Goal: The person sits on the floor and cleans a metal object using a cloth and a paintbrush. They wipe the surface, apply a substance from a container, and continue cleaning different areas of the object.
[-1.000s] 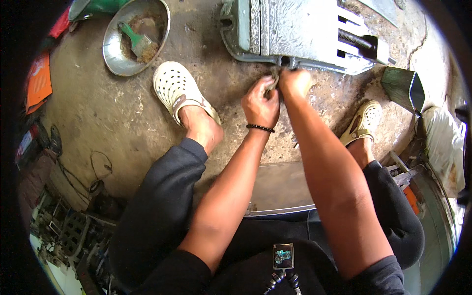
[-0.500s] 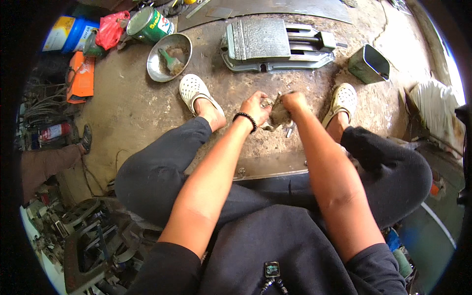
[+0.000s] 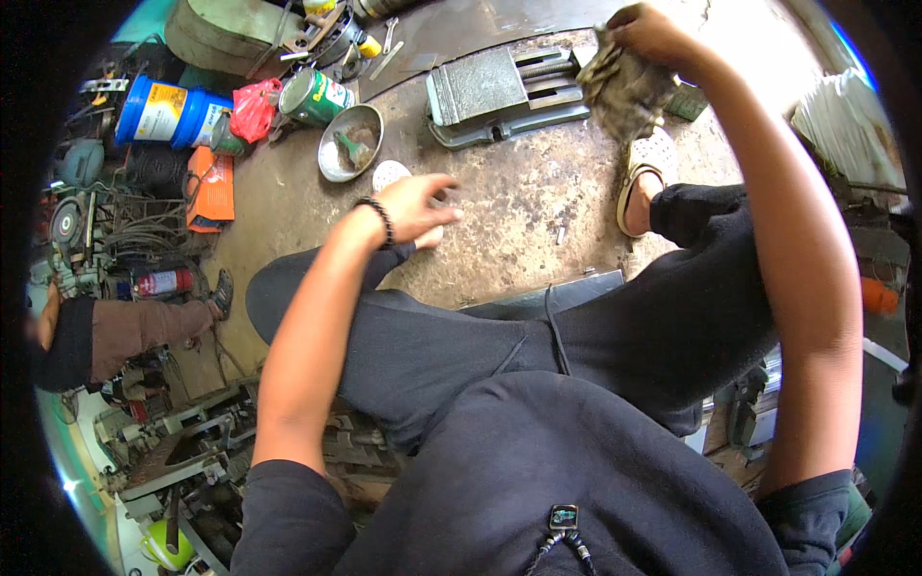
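Observation:
My right hand [image 3: 658, 36] is raised at the upper right, its fingers closed on the top of a dirty, crumpled rag [image 3: 624, 91]. The rag hangs down, hiding the right end of a grey machine vise [image 3: 480, 86] and part of a dark green container [image 3: 686, 103]. Over my left clog [image 3: 389, 175], my left hand [image 3: 415, 206] is held with its fingers apart and nothing in them. A metal bowl [image 3: 331, 163] beyond that hand holds a green-handled brush [image 3: 355, 150].
A small pale piece [image 3: 561, 233] lies on the stained floor between my feet. Left of the bowl stand a green paint can [image 3: 309, 96], a red plastic bag [image 3: 254, 108], blue buckets [image 3: 158, 110] and an orange box [image 3: 211, 192]. Another person's leg [image 3: 144, 334] reaches in at the left.
My hands have parted. The right has risen to the upper right with the rag, while the left has let go and moved left. The view has shifted, showing more on the left.

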Demonstrator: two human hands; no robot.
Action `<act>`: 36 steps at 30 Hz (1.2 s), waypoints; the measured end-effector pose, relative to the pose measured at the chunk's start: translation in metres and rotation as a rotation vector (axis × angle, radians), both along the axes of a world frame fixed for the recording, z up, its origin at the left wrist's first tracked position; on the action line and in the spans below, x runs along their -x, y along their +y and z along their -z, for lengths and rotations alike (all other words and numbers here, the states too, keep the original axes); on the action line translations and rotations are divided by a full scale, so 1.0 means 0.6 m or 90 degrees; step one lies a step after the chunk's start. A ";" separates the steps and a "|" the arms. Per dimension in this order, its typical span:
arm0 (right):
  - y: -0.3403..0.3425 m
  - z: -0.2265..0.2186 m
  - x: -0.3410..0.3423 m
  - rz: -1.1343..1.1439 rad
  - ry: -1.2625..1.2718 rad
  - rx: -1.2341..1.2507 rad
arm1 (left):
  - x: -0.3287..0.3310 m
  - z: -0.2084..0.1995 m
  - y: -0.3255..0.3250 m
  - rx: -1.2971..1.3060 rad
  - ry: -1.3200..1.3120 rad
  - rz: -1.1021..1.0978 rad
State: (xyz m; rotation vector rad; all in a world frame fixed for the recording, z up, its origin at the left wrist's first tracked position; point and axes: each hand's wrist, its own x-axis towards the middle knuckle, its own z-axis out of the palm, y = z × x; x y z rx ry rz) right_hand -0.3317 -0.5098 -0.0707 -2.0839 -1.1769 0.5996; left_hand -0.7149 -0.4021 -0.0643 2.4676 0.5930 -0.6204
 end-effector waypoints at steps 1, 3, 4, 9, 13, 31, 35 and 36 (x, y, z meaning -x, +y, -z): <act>-0.021 -0.022 -0.014 0.051 0.033 -0.022 | 0.005 -0.026 0.014 -0.019 -0.023 -0.021; -0.054 -0.055 -0.024 0.102 0.097 -0.076 | 0.007 -0.067 0.041 -0.065 -0.046 -0.066; -0.066 -0.064 -0.023 0.100 0.130 -0.108 | 0.006 -0.082 0.053 -0.081 -0.061 -0.083; -0.068 -0.023 0.002 0.143 0.167 -0.115 | -0.008 -0.062 0.086 -0.067 -0.172 -0.153; -0.050 0.045 0.042 0.028 0.056 -0.144 | -0.022 0.036 0.035 0.035 -0.126 -0.207; -0.061 0.051 0.288 -0.115 0.443 0.109 | -0.022 0.167 -0.039 0.439 -0.424 -0.322; -0.047 0.066 0.285 -0.168 0.293 0.137 | -0.002 0.203 -0.042 0.787 -0.161 -0.708; -0.037 0.071 0.281 -0.183 0.295 0.190 | 0.002 0.208 -0.033 0.799 -0.015 -0.783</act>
